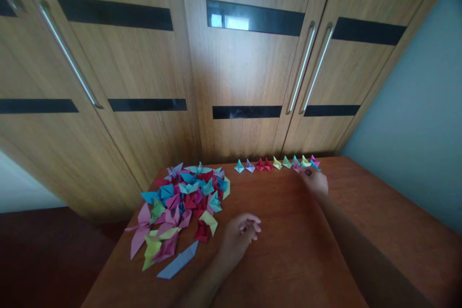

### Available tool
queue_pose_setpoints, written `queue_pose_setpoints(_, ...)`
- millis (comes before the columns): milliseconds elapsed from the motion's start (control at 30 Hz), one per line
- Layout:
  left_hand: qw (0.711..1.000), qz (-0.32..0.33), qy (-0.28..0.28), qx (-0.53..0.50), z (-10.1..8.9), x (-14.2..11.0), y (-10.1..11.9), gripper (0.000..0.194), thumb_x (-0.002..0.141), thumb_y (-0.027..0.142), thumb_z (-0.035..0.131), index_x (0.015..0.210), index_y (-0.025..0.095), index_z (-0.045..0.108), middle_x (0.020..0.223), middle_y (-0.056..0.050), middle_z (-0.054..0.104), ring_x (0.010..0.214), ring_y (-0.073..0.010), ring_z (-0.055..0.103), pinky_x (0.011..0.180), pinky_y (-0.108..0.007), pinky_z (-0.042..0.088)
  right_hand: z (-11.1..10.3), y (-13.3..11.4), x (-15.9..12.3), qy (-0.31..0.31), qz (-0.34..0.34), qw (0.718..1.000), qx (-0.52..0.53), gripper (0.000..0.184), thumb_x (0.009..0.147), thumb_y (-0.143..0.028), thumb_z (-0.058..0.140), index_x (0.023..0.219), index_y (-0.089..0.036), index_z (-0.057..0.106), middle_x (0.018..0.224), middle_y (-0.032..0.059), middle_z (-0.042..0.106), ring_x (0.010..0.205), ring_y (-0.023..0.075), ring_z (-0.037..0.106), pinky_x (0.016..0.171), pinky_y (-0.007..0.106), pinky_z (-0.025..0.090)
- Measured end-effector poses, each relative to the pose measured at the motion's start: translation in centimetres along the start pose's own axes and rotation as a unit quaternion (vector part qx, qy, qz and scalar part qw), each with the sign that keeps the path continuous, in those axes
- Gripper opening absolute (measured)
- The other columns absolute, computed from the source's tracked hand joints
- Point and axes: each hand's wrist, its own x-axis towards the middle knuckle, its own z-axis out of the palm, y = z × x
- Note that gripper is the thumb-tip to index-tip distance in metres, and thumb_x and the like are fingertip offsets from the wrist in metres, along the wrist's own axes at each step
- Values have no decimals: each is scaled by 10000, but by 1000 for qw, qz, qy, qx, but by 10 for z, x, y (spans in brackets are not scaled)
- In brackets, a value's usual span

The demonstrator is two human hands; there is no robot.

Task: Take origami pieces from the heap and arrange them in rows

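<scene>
At the back right, my right hand [315, 180] is closed, with its fingertips at a small pink paper boat [297, 167]. Fingers partly cover that boat and the blue one [314, 165] behind it. A row of small folded paper boats runs along the back edge, among them a turquoise one [239, 166], a lilac one [250, 166] and a green one [286, 162]. My left hand [238, 237] hovers over the table's middle, fingers loosely curled and apart, holding nothing. To its left lies a heap of coloured origami pieces [187, 187], with a flat lilac folded strip [178, 261] in front.
The reddish-brown wooden table [285, 260] stands against a wooden wardrobe [238, 67] with metal handles [303, 67] and dark bands. A pale blue wall [415, 139] rises at the right. A large pink origami piece [141, 228] lies at the table's left edge.
</scene>
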Motion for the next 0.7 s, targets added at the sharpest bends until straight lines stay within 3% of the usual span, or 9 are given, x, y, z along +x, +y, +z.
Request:
queue_pose_setpoints(167, 1000, 7, -27, 9, -1, 1, -4, 202, 797, 238, 476, 878, 152, 640, 766, -35, 655, 593, -113, 580, 527, -199, 404, 13, -10, -6, -51, 48, 996, -61, 379, 828, -467, 436, 1041, -238, 650, 992, 132, 654, 898, 275, 620, 700, 343, 460)
queue_pose_setpoints(400, 998, 20, -40, 35, -1, -1, -6, 226, 829, 245, 451, 901, 155, 645, 793, -39, 663, 618, -117, 596, 570, -211, 428, 20, -18, -3, -55, 68, 992, -86, 383, 845, -435, 416, 1084, -215, 618, 999, 158, 630, 926, 284, 613, 744, 405, 469)
queue_pose_setpoints(700, 997, 14, -45, 55, -2, -2, 0, 222, 800, 209, 453, 899, 153, 644, 786, -32, 664, 632, -121, 600, 576, -214, 439, 17, -17, -13, -34, 70, 995, -69, 349, 859, -433, 420, 1065, -216, 601, 951, 141, 649, 884, 271, 629, 704, 362, 473)
